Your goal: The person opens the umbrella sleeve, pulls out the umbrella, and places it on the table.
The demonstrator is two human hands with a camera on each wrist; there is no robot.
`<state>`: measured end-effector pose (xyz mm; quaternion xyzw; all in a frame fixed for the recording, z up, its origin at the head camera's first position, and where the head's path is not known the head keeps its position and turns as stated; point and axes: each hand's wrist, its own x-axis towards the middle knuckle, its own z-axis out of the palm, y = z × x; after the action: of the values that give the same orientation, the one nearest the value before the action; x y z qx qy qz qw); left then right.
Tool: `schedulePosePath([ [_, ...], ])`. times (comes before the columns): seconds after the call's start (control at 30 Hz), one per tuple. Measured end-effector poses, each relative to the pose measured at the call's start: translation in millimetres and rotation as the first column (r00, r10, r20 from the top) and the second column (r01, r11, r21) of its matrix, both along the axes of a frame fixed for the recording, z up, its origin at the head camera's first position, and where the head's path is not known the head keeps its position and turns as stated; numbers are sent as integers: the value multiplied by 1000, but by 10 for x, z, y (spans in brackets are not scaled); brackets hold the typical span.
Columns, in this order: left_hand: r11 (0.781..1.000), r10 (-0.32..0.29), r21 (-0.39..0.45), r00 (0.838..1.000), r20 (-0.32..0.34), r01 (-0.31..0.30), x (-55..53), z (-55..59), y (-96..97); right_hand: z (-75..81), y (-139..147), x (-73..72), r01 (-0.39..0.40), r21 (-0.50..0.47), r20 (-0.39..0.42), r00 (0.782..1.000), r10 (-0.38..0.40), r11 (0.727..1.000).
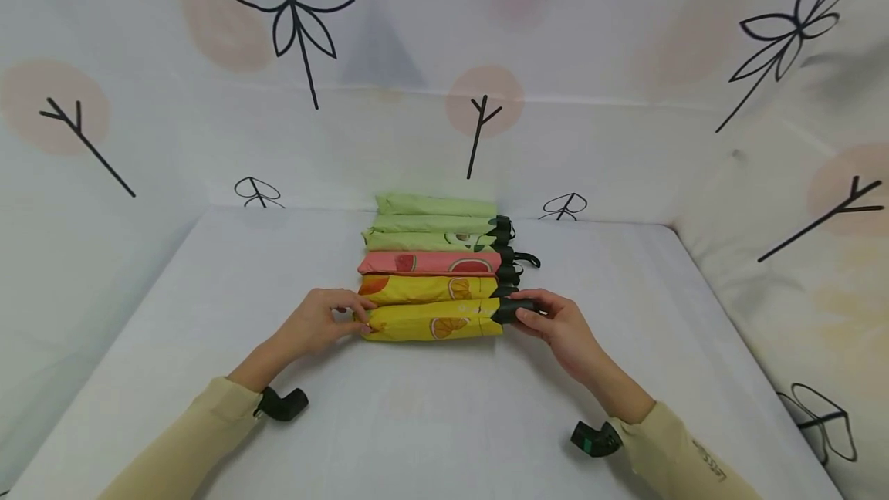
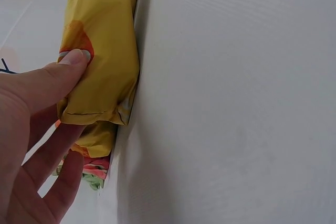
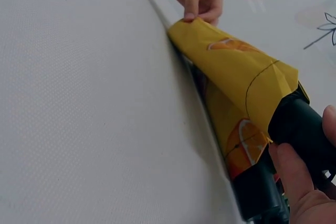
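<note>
A yellow folding umbrella (image 1: 417,323) with orange-slice prints lies crosswise, nearest to the person, at the front of a row. My left hand (image 1: 321,320) pinches its sleeve end; in the left wrist view the thumb presses on the yellow fabric (image 2: 105,72) with fingers behind. At the other end, my right hand (image 1: 564,332) holds the black handle (image 3: 296,124) between thumb and fingers. Right behind is a second yellow umbrella (image 1: 410,288), which appears lower than the held one in the right wrist view.
Farther back in the row lie a pink watermelon-print umbrella (image 1: 424,262) and several light green ones (image 1: 417,224), handles to the right. White cloth covers the table (image 1: 417,430). A pale printed curtain (image 1: 389,137) rises behind and at both sides.
</note>
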<state>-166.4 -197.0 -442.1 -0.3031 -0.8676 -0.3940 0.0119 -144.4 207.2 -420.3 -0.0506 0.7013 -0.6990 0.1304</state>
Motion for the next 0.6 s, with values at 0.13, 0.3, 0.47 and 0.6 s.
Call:
schedulePosePath([
  [0.13, 1000, 10, -27, 1000, 9, -10, -5, 10, -6, 3, 14, 2, 5, 3, -9, 1000, -5, 1000],
  [0.3, 999, 23, -38, 999, 23, -22, -2, 33, -7, -25, 57, -5, 25, 8, -16, 1000, -25, 1000],
  [0.47, 999, 22, -48, 1000, 12, -21, -5, 27, -15, -74, 120, -9, 23, -14, -29, 999, -23, 1000],
  [0.6, 998, 21, -54, 1000, 13, -20, -2, 25, -16, -90, 171, -1, 29, -24, -46, 998, -30, 999],
])
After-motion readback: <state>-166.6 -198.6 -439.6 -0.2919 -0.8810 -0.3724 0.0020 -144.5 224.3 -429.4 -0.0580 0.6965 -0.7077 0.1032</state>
